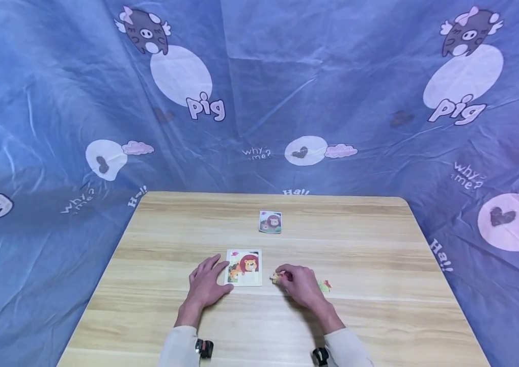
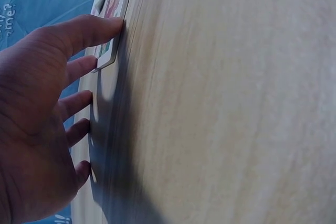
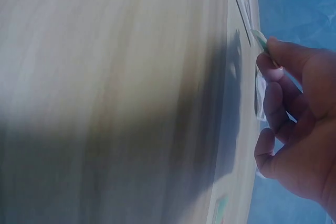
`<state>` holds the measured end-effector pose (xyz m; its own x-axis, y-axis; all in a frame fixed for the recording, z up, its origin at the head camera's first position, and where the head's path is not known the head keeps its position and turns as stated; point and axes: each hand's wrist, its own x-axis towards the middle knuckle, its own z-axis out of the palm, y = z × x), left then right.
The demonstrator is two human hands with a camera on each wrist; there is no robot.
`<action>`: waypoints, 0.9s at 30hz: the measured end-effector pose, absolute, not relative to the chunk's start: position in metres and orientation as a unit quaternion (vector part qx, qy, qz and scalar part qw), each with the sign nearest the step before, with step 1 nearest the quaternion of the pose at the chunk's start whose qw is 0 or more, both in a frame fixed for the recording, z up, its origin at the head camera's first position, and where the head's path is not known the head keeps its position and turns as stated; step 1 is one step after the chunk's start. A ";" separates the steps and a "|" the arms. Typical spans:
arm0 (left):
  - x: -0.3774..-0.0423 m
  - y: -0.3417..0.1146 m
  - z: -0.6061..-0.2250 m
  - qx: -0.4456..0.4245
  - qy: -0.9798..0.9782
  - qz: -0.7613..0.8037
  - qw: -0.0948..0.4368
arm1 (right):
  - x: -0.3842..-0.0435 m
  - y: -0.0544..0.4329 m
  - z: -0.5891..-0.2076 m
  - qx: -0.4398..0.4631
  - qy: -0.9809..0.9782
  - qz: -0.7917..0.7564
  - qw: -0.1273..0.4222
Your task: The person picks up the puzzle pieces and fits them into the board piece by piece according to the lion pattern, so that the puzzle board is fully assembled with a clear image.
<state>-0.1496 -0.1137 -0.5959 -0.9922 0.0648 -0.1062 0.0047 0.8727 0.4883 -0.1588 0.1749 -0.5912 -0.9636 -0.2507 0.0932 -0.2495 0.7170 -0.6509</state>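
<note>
A white-framed jigsaw puzzle board (image 1: 259, 281) with a lion picture lies on the table, partly filled, its lower part pale. My left hand (image 1: 206, 283) rests at its left side with spread fingers, thumb and fingertip touching the frame, as the left wrist view also shows. Just right of the board, my right hand (image 1: 302, 285) pinches a small puzzle piece (image 3: 261, 40) between thumb and index finger, raised over the table. The other right fingers are curled. Another puzzle piece (image 1: 325, 286), green and red, lies on the table beyond the right hand, partly hidden by it.
A small lion picture card (image 1: 270, 223) lies farther back on the wooden table (image 1: 186, 219). Blue printed cloth (image 1: 259, 102) hangs behind the table and along both sides.
</note>
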 end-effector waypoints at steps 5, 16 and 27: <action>-0.150 -0.113 -0.596 0.020 0.965 0.254 0.056 | -0.161 0.163 -0.590 -0.149 0.920 -0.363 0.018; -0.148 -0.111 -0.595 0.023 0.966 0.252 0.044 | -0.169 0.133 -0.589 -0.193 0.918 -0.345 -0.004; -0.150 -0.112 -0.598 0.025 0.968 0.245 0.047 | -0.173 0.109 -0.589 -0.203 0.927 -0.316 0.004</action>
